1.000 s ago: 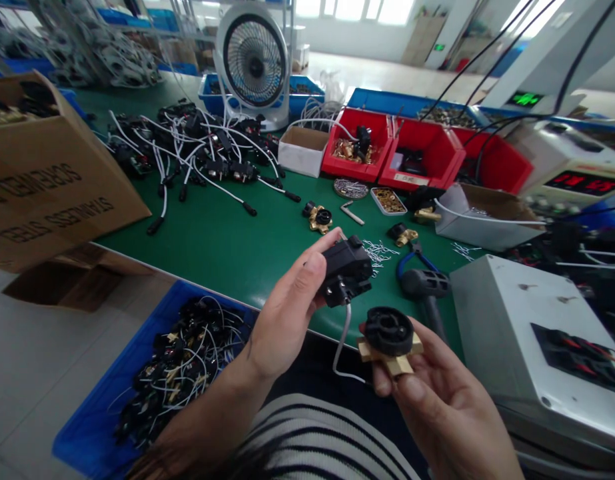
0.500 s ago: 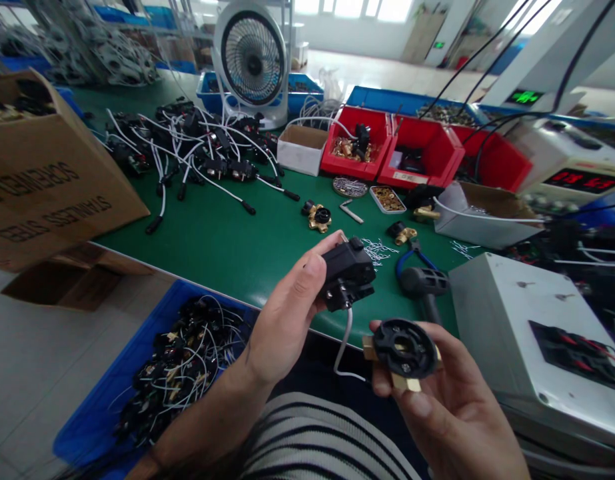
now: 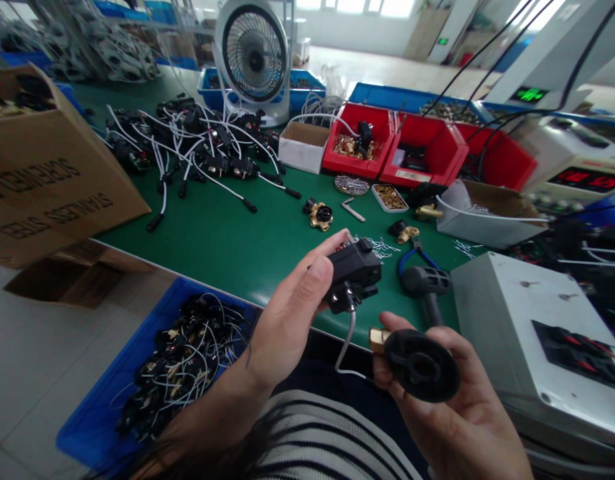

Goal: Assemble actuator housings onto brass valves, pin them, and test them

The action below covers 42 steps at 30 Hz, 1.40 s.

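My left hand (image 3: 292, 307) is closed around a black plastic housing (image 3: 356, 270), above the table's front edge. From the housing's underside a grey cable (image 3: 346, 343) hangs down in a bend. Lower and to the right, my right hand (image 3: 452, 413) grips a brass valve body with a round black cap (image 3: 423, 367). The cap's round face is turned up toward me, and one brass end sticks out at its left. The two pieces are apart. Beyond them on the green table (image 3: 207, 247) lies another brass fitting with a black knob (image 3: 321, 215).
A power screwdriver (image 3: 427, 283), blue-handled cutters (image 3: 417, 253) and a hex key (image 3: 354, 210) lie to the right. Red bins (image 3: 422, 157) stand behind. Cabled black units (image 3: 217, 143) are piled back left. A blue crate (image 3: 94, 407) sits below left; a grey metal box (image 3: 517, 300) stands right.
My right hand has turned the brass valve body, so its cap shows another side and much of the brass is hidden. The left hand with the housing has shifted slightly right.
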Available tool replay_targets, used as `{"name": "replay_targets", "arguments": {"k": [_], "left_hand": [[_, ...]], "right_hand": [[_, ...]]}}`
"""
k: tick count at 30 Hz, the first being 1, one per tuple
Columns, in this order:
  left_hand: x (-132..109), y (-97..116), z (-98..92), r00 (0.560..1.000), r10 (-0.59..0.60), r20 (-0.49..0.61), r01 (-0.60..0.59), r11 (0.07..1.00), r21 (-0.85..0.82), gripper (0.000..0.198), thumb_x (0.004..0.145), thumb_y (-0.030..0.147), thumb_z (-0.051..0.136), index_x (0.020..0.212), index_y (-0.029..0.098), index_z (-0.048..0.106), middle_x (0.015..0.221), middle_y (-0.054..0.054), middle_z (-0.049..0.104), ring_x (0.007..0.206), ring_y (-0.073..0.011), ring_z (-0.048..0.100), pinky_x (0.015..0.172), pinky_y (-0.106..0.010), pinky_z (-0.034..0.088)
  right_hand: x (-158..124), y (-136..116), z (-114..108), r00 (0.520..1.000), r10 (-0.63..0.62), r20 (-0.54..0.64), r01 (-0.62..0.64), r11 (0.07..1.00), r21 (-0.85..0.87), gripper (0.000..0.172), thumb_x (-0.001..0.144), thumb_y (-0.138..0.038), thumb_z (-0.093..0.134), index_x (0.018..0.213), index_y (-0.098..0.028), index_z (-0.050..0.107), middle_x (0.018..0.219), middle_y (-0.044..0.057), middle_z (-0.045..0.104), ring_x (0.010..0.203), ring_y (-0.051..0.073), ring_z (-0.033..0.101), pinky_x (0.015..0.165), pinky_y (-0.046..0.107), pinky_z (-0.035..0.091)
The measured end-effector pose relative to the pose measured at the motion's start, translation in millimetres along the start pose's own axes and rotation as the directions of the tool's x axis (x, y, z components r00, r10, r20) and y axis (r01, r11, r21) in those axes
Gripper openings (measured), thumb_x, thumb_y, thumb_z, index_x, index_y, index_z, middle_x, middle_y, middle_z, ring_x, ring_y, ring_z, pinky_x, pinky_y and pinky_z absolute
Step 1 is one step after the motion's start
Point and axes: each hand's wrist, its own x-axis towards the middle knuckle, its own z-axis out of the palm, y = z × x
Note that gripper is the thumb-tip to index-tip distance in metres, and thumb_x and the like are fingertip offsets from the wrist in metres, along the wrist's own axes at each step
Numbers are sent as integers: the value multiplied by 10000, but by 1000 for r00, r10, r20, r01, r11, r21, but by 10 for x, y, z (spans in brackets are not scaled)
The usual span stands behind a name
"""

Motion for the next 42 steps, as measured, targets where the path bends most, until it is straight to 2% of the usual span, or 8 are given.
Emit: {"name": "replay_targets", "arguments": {"k": [12,15,19,24,30,35,39,42], "left_hand": [[-10,8,6,1000,9,1,-9,999,47,428,962,516,448,1317,306,566,1434,6,530,1356,-257,451,1165,-435,320],[-13,16,11,1000,9,5,-9,999,34,424,962,512,455,1314,303,568,1421,10,544,1353,-246,455,1149,-412,351],[-15,21,23,1000,3,11,-3,1000,20,412,966,498,459,1311,303,571,1404,8,560,1341,-243,470,1137,-411,369],[-14,17,44,999,32,-17,-31,999,38,415,966,497,460,1312,298,574,1425,3,540,1392,-260,405,1198,-448,266],[-26,44,61,999,49,1,-49,995,83,462,955,510,470,1350,280,541,1449,-4,514,1398,-277,391,1189,-454,284],[-70,78,74,996,71,55,-82,970,229,485,959,508,459,1392,292,493,1458,11,502,1372,-249,425,1192,-396,272],[-100,80,105,983,162,83,-180,929,323,450,982,456,434,1402,300,480,1440,27,519,1372,-218,423,1182,-343,277],[-99,84,122,965,246,93,-263,880,396,450,989,420,429,1421,294,452,1467,22,487,1387,-223,395,1188,-352,261]], "right_hand": [[-5,-11,39,1000,19,-3,-19,999,28,355,613,-262,887,887,-400,708,1075,-47,726,773,121,660,777,252,549],[-8,-8,32,1000,20,15,-20,1000,15,338,637,-272,876,900,-405,710,1078,-43,725,689,97,639,782,264,551],[15,16,-18,994,72,87,-68,997,-48,335,688,-318,842,982,-409,710,973,-13,730,676,127,655,745,297,573],[69,39,-107,974,71,217,-57,996,-69,336,785,-344,760,1114,-365,691,857,17,712,644,135,657,662,269,567],[91,54,-140,987,34,156,-16,993,-113,302,800,-387,740,1088,-305,706,829,29,699,633,132,643,646,252,554],[94,77,-85,990,50,136,-33,992,-121,309,783,-400,755,1072,-301,707,798,13,682,628,121,631,642,236,537],[78,45,-38,993,71,95,-61,993,-105,357,772,-469,744,1054,-252,711,709,21,650,560,121,586,572,242,512],[56,36,-7,994,61,93,-50,992,-118,331,778,-451,747,1047,-262,705,703,15,653,561,127,594,575,253,519]]}}
